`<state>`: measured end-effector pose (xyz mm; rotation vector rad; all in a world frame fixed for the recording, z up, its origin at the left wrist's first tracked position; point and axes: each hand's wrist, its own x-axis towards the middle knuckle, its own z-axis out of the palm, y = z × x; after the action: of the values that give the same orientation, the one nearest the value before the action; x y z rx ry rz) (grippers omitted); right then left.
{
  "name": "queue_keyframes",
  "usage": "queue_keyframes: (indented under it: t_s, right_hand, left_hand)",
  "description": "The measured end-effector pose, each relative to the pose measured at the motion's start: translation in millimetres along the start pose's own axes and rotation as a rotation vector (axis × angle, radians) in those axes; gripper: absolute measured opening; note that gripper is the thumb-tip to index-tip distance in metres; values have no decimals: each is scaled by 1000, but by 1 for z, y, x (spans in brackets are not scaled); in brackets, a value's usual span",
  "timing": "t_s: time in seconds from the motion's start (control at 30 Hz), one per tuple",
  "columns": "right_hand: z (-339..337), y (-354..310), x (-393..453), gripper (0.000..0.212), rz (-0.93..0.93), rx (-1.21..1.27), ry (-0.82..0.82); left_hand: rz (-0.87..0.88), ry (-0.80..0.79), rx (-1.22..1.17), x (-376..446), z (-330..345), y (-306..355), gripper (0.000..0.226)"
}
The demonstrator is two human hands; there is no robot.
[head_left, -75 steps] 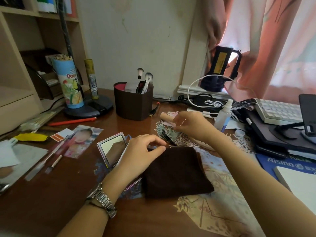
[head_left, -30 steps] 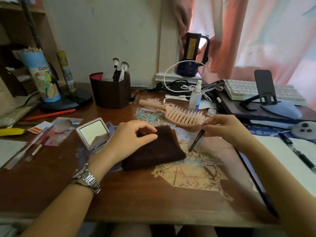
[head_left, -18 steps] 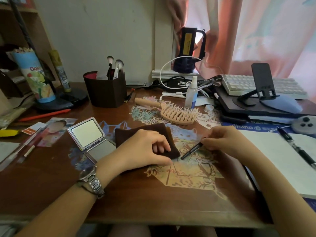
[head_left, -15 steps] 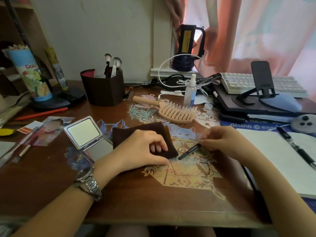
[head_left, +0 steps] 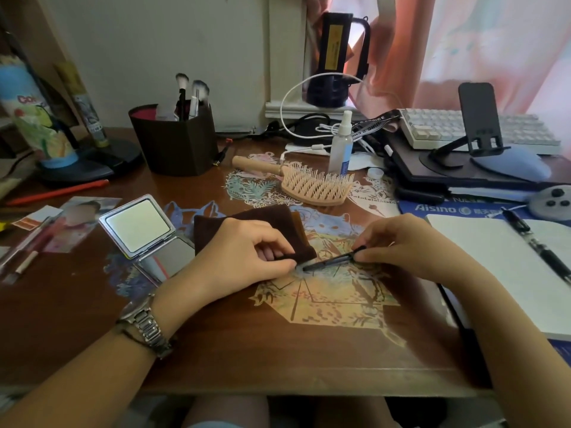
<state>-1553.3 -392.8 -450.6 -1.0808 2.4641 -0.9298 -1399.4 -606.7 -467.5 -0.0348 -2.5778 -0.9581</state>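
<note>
A folded dark brown cloth lies at the middle of the wooden desk. My left hand grips its near right corner, thumb under the edge and fingers curled over it. My right hand pinches a thin black clip-like tool by its right end. The tool lies low over the desk, and its tip points left at the cloth corner, close to my left thumb.
An open compact mirror stands left of the cloth. A wooden hairbrush, spray bottle and brown brush holder sit behind. An open notebook with a pen, phone stand and keyboard fill the right.
My right hand picked the black tool up from beside the hairbrush and brought it to the cloth's near corner. My left hand slid from the cloth's top to grip that corner.
</note>
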Motion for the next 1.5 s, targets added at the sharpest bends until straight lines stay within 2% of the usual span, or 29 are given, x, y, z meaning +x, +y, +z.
queue_keyframes:
  t_s: [0.1, 0.2, 0.4, 0.53, 1.03, 1.17, 1.5]
  right_hand:
    - [10, -7, 0, 7, -71, -12, 14]
    - [17, -12, 0, 15, -149, -79, -24]
    - [11, -8, -3, 15, -126, -51, -4]
    - [16, -8, 1, 10, -151, -126, 5]
    - [42, -23, 10, 7, -313, -159, -18]
    - [40, -23, 10, 16, -314, -117, -36]
    - [41, -20, 11, 14, -386, -171, -43]
  left_hand:
    - [12, 9, 1, -1, 1, 1, 14]
    - [12, -26, -10, -1, 0, 2, 16]
    - [-12, -123, -40, -5, -4, 1, 24]
    - [-14, -141, -36, -6, -4, 1, 25]
    - [22, -166, 7, -2, -3, -1, 25]
    - [26, -175, 21, -1, -3, -2, 25]
    - [14, -188, 13, -2, -5, -2, 25]
